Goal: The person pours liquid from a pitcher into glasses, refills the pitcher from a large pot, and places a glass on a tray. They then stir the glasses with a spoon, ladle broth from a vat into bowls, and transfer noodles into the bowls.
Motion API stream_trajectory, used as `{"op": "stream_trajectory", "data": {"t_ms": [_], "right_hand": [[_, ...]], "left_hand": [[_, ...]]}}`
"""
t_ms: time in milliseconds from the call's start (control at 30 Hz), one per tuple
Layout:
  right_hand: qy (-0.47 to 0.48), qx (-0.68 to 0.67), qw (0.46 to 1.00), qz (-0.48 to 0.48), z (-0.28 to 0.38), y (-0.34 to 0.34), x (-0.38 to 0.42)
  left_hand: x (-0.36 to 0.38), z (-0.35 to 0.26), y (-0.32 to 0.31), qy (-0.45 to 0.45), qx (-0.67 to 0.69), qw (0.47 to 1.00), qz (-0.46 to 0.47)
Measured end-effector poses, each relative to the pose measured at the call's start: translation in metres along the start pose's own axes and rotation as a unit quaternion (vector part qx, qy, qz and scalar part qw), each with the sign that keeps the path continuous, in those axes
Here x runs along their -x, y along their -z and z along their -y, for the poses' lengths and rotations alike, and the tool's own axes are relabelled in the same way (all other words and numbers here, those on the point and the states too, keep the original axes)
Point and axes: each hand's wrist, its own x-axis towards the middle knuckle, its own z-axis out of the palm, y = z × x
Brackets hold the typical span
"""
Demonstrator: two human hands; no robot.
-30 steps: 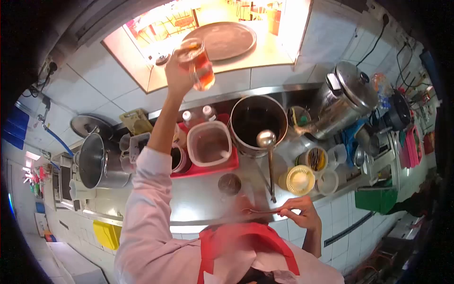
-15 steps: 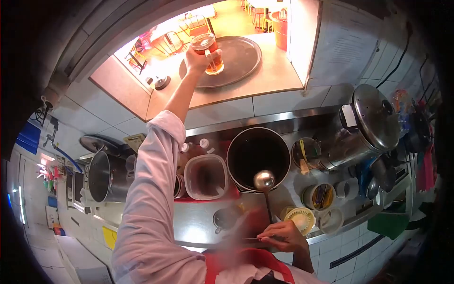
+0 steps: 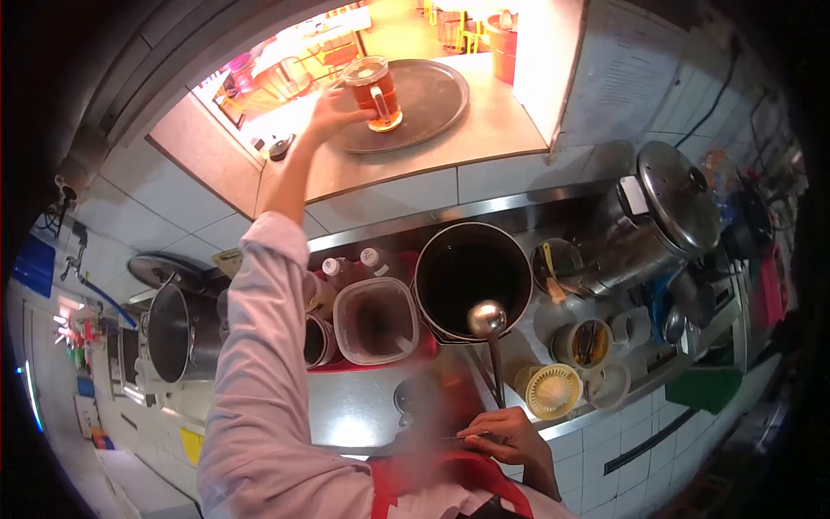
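On the round brown tray (image 3: pixel 437 108) in the serving window stands a glass mug (image 3: pixel 380 97) of reddish-amber drink. My left hand (image 3: pixel 333 117) is at the mug's left side, fingers apart, with the thumb reaching toward its handle. Low in the view, my right hand (image 3: pixel 508 435) is closed around a thin dark thing that I cannot make out. Just above that hand, the handle of a metal ladle (image 3: pixel 488 320) ends; its bowl is over the front rim of a large dark pot (image 3: pixel 474 227).
Left of the pot are a clear plastic tub (image 3: pixel 377 349) and white-capped bottles (image 3: pixel 372 258). A yellow citrus juicer (image 3: pixel 553 391), a container of utensils (image 3: pixel 590 342) and a big lidded steel pot (image 3: pixel 618 246) are to the right. Another steel pot (image 3: pixel 177 333) stands far left.
My left hand has opened from around the mug and moved slightly left; the mug now stands on the tray. The camera view has shifted slightly. My right hand remains closed.
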Motion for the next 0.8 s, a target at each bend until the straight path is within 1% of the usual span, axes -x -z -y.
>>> {"op": "stream_trajectory", "data": {"t_ms": [33,100,133,167,200,233,267,300,367,400,433,467,500,533,567,600,633,667,700,733,800], "right_hand": [[-0.014,0.014,1.000,-0.011,0.004,-0.005,0.003],[-0.030,0.027,0.998,-0.043,0.014,-0.017,0.011],[-0.044,0.031,0.996,-0.065,0.018,-0.024,0.015],[-0.047,0.037,0.996,-0.069,0.020,-0.033,0.020],[-0.053,0.054,0.992,-0.103,0.019,-0.040,0.025],[-0.060,0.070,0.986,-0.138,0.021,-0.048,0.029],[-0.126,0.045,0.980,-0.150,0.030,-0.054,0.032],[-0.126,0.051,0.979,-0.155,0.029,-0.059,0.034],[-0.067,0.134,0.966,-0.209,0.026,-0.071,0.041],[-0.084,0.125,0.962,-0.227,0.031,-0.075,0.040],[-0.075,0.267,0.942,-0.187,0.037,-0.074,0.039],[-0.096,0.242,0.937,-0.235,0.045,-0.080,0.035],[-0.126,0.214,0.927,-0.282,0.053,-0.088,0.033],[-0.124,0.229,0.917,-0.303,0.051,-0.091,0.034],[-0.130,0.242,0.905,-0.324,0.043,-0.093,0.037],[-0.091,0.309,0.892,-0.316,0.039,-0.094,0.037],[-0.039,0.343,0.880,-0.328,0.032,-0.096,0.036],[-0.096,0.342,0.880,-0.315,0.032,-0.100,0.037],[-0.089,0.334,0.886,-0.310,0.036,-0.104,0.030],[-0.093,0.301,0.899,-0.305,0.042,-0.109,0.024],[-0.083,0.332,0.897,-0.280,0.032,-0.115,0.019]], "left_hand": [[0.017,-0.007,0.021,0.006,-0.072,0.996,-0.046],[0.015,0.054,0.051,0.008,-0.159,0.986,-0.042],[0.020,0.077,0.060,0.048,-0.269,0.961,-0.039],[0.027,0.089,0.065,0.086,-0.376,0.922,-0.035],[0.039,0.078,0.069,0.083,-0.370,0.925,-0.036],[0.052,0.066,0.076,0.103,-0.380,0.919,-0.006],[0.060,0.058,0.082,0.123,-0.389,0.913,0.023],[0.061,0.059,0.085,0.118,-0.385,0.915,0.022],[0.069,0.057,0.090,0.056,-0.413,0.909,-0.020],[0.073,0.053,0.093,0.053,-0.408,0.911,-0.019],[0.076,0.049,0.096,0.021,-0.422,0.906,-0.030],[0.082,0.042,0.095,-0.012,-0.435,0.900,-0.034],[0.088,0.045,0.094,-0.071,-0.421,0.902,-0.060],[0.094,0.056,0.090,-0.207,-0.336,0.909,-0.137],[0.125,0.019,0.093,-0.211,-0.253,0.937,-0.118],[0.146,0.023,0.089,-0.345,-0.342,0.859,-0.163],[0.194,-0.021,0.086,-0.283,-0.129,0.938,-0.152],[0.234,-0.045,0.088,-0.353,-0.106,0.919,-0.142],[0.283,-0.068,0.087,-0.353,-0.065,0.925,-0.120],[0.335,-0.080,0.079,-0.266,0.009,0.958,-0.109],[0.414,-0.083,0.061,-0.210,0.145,0.965,-0.067]]}}
